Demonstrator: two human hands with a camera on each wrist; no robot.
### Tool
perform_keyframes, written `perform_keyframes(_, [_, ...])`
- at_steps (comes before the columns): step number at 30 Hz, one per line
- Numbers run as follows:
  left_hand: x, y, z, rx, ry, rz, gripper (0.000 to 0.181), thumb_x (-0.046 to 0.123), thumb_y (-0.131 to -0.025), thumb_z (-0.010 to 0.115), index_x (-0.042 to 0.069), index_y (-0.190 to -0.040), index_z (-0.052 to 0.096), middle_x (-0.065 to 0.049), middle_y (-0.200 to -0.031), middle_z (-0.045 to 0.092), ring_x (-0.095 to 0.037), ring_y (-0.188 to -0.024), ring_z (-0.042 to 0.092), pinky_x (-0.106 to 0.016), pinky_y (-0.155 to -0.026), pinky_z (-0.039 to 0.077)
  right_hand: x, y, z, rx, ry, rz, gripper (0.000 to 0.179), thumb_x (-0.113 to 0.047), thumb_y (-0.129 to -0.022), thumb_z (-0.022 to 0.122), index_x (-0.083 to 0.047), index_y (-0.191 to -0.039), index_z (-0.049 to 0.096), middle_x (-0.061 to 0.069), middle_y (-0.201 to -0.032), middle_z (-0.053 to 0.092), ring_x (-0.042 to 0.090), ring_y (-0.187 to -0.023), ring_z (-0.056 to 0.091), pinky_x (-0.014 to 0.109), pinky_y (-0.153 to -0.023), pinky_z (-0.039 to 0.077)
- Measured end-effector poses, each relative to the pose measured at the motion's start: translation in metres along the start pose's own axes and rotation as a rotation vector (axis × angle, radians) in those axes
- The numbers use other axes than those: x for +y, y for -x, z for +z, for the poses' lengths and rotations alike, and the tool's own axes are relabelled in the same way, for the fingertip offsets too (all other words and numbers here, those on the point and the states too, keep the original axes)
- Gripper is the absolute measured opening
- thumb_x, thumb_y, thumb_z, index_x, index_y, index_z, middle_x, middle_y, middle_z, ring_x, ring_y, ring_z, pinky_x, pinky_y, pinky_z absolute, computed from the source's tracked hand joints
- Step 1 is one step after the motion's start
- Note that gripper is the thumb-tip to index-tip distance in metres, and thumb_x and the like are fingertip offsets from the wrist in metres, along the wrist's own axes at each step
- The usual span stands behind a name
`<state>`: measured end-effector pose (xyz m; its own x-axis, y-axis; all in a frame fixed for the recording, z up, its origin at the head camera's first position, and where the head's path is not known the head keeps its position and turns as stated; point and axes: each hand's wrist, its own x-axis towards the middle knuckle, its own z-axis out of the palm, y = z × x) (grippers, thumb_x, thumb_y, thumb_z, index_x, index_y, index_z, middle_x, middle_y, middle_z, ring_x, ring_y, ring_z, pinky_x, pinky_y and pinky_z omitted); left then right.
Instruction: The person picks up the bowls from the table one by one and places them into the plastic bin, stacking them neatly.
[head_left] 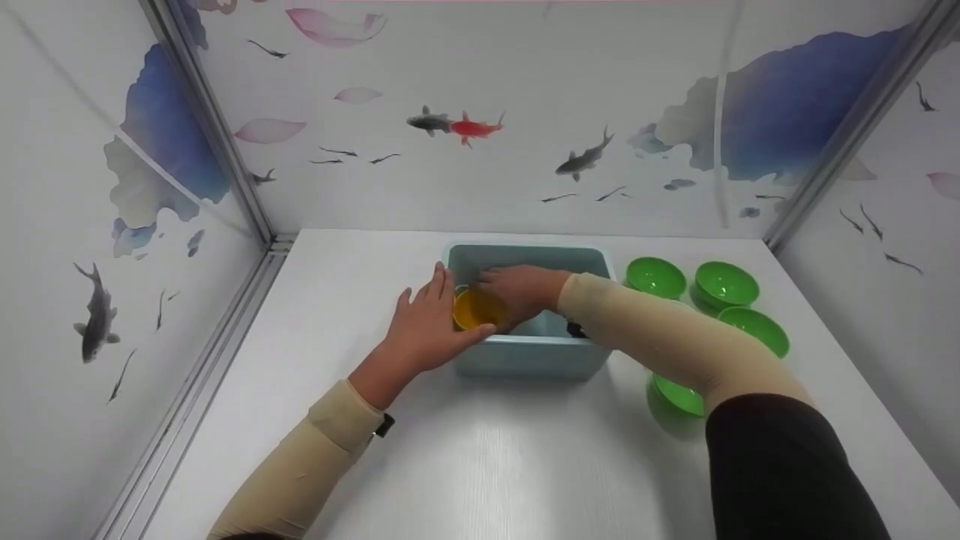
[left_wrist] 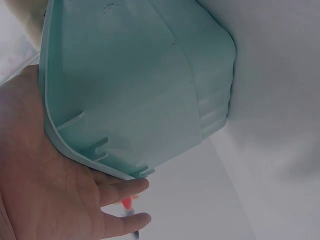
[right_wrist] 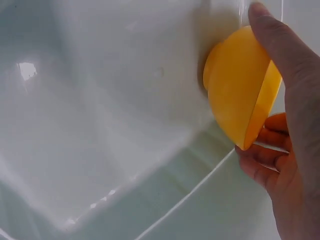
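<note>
A yellow bowl point(head_left: 474, 309) sits inside a pale blue-green plastic tub point(head_left: 532, 360), at the tub's left end. My right hand point(head_left: 521, 292) reaches down into the tub and grips the bowl. In the right wrist view, the thumb lies at one side of the bowl point(right_wrist: 237, 85) and curled fingers at the opposite rim; its foot faces the white tub floor. My left hand point(head_left: 424, 330) rests against the tub's left front corner, fingers extended. In the left wrist view its palm lies along the tub's rim point(left_wrist: 47, 100), with two fingers sticking out past the edge.
To the right of the tub stand several green bowls point(head_left: 656, 277), partly covered by my right forearm. The white table point(head_left: 480, 465) is bounded by printed panels at the back and both sides, with a metal frame rail point(head_left: 187, 390) along the left.
</note>
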<state>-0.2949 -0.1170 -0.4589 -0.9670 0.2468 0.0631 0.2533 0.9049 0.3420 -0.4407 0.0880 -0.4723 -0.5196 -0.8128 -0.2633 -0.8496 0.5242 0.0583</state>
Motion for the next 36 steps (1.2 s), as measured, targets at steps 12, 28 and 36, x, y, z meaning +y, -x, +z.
perform_keyframes(12, [-0.001, 0.001, 0.003, -0.009, 0.0, -0.002, 0.127, 0.091, -0.095, 0.048, -0.001, -0.176, 0.015, -0.019, -0.184, 0.011, -0.042, -0.163, 0.034, -0.068, -0.131, 0.016, 0.003, -0.001, 0.004, 0.051, 0.1, -0.089, 0.086, -0.06, -0.092, 0.086, -0.012, -0.157, 0.058, 0.004, -0.138, 0.062, 0.024, -0.121, 0.057, 0.037, -0.11, 0.052])
perform_keyframes(28, [-0.002, 0.0, 0.002, 0.005, -0.009, 0.007, 0.125, 0.09, -0.096, 0.049, -0.001, -0.176, 0.014, -0.019, -0.184, 0.012, -0.044, -0.159, 0.039, -0.067, -0.131, 0.018, 0.005, 0.0, 0.0, 0.047, 0.04, -0.066, 0.09, -0.055, -0.09, 0.091, -0.008, -0.157, 0.055, 0.008, -0.142, 0.056, 0.024, -0.123, 0.055, 0.037, -0.113, 0.051])
perform_keyframes(36, [-0.003, -0.001, 0.002, 0.019, -0.006, 0.011, 0.125, 0.089, -0.096, 0.051, -0.001, -0.176, 0.017, -0.02, -0.184, 0.014, -0.044, -0.158, 0.041, -0.068, -0.13, 0.02, 0.011, 0.009, -0.016, 0.028, -0.044, -0.015, 0.097, -0.064, -0.084, 0.092, -0.012, -0.156, 0.055, 0.007, -0.145, 0.06, 0.026, -0.125, 0.058, 0.044, -0.114, 0.052])
